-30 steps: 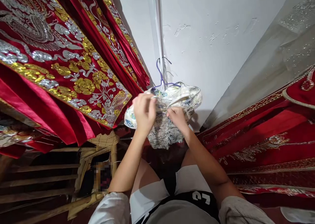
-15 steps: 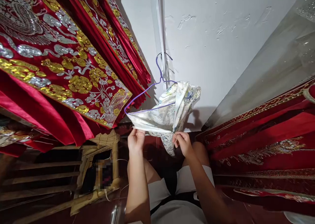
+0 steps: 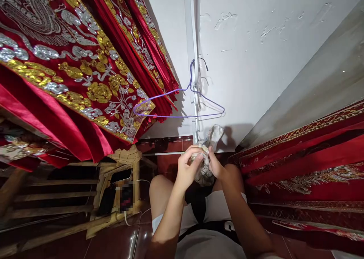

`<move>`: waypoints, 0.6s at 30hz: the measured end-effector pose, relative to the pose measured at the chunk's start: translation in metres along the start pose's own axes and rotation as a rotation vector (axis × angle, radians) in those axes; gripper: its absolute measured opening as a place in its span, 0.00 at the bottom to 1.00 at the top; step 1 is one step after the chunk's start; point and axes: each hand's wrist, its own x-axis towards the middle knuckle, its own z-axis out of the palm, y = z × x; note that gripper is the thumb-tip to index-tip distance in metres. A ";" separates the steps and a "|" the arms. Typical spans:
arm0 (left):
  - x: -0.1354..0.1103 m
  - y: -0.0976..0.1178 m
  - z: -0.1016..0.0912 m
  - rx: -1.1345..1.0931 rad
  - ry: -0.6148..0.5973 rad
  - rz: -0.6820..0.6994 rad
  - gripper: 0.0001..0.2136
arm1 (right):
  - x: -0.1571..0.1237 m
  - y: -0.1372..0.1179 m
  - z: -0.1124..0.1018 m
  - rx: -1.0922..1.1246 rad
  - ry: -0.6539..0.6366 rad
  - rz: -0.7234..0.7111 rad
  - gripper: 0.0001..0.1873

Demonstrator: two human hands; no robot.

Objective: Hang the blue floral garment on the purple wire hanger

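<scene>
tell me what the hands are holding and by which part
The left hand and right hand hold the bunched garment near its upper end; exactly which part is unclear.

- I make out a grey top point(image 3: 210, 247) low in my view.
- White shorts point(image 3: 187, 215), their legs ending above bare knees point(image 3: 162, 189).
- A black band point(image 3: 204, 227) runs below the top, carrying a rounded white marking point(image 3: 228, 225) I can't read fully.
- Bare forearms point(image 3: 170, 221); the left hand point(image 3: 187, 170) and right hand point(image 3: 217, 167) are bare too.
</scene>
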 end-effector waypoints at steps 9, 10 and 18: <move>0.000 -0.035 -0.041 0.097 -0.288 -0.041 0.23 | -0.004 -0.052 -0.011 -0.278 -0.295 -0.065 0.09; -0.004 -0.041 -0.046 0.129 -0.377 -0.085 0.23 | 0.000 -0.062 -0.017 -0.355 -0.219 -0.140 0.06; -0.015 -0.025 -0.094 0.443 -0.344 -0.202 0.18 | 0.080 -0.092 -0.055 -0.432 0.232 -0.310 0.23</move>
